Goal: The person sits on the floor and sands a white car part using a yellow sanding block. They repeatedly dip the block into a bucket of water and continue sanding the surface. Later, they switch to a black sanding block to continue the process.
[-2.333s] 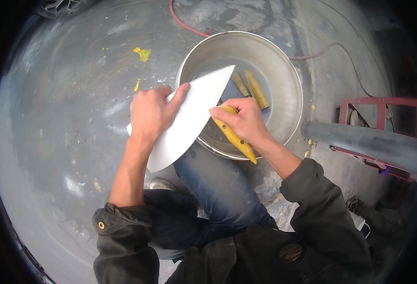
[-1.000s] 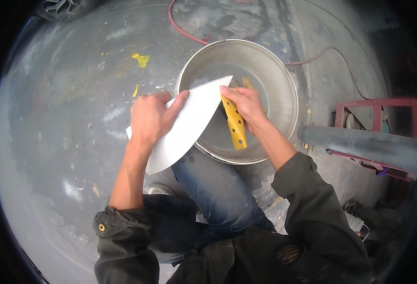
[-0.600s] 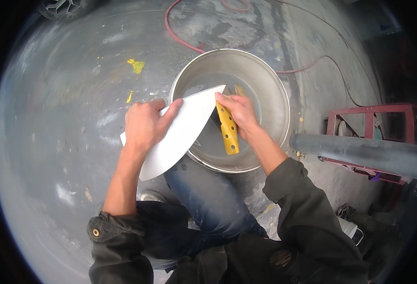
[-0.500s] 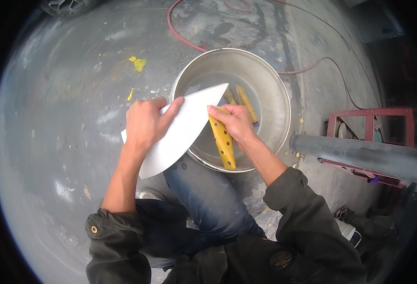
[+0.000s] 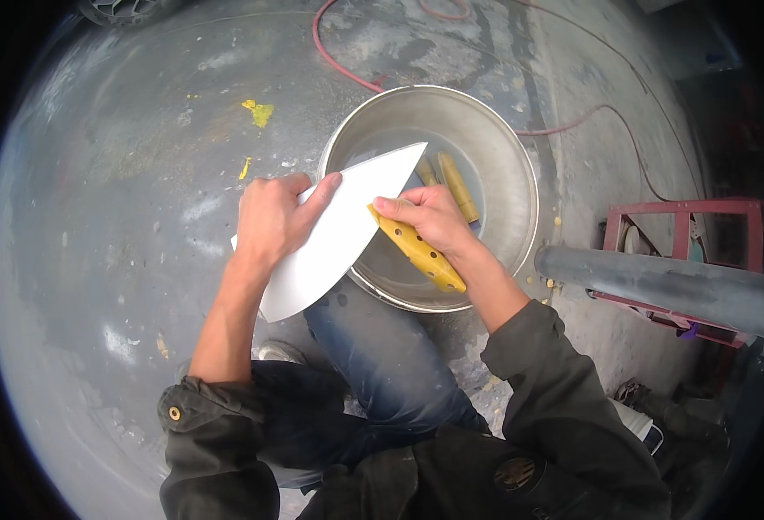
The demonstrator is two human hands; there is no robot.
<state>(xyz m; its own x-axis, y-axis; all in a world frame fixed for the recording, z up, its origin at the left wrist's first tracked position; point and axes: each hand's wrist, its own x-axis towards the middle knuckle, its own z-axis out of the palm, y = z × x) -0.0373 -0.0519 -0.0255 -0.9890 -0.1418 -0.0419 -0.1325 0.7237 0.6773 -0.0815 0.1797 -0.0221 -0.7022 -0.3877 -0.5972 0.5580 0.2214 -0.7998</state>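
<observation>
My left hand [image 5: 279, 221] grips a white, pointed panel with a curved edge [image 5: 334, 243] along its upper left side, tilted over the bucket. My right hand [image 5: 425, 221] pinches a yellow perforated strip [image 5: 421, 260], its upper end at the panel's lower right edge. Beneath both is a round metal bucket [image 5: 512, 195] with what looks like shallow water. In it lie yellow, tube-like pieces [image 5: 457, 185], partly hidden by the panel and my right hand.
My bent leg [image 5: 369, 355] is just below the bucket. To the right, a grey pipe [image 5: 650, 277] crosses a red metal frame [image 5: 685, 210]. A red hose [image 5: 338, 65] curves behind the bucket. A wheel [image 5: 122, 10] shows at top left and a white container [image 5: 633, 420] at lower right.
My right hand has moved down and slightly left from its place a second ago, and the yellow strip now slants more. My left hand and the white panel have barely moved.
</observation>
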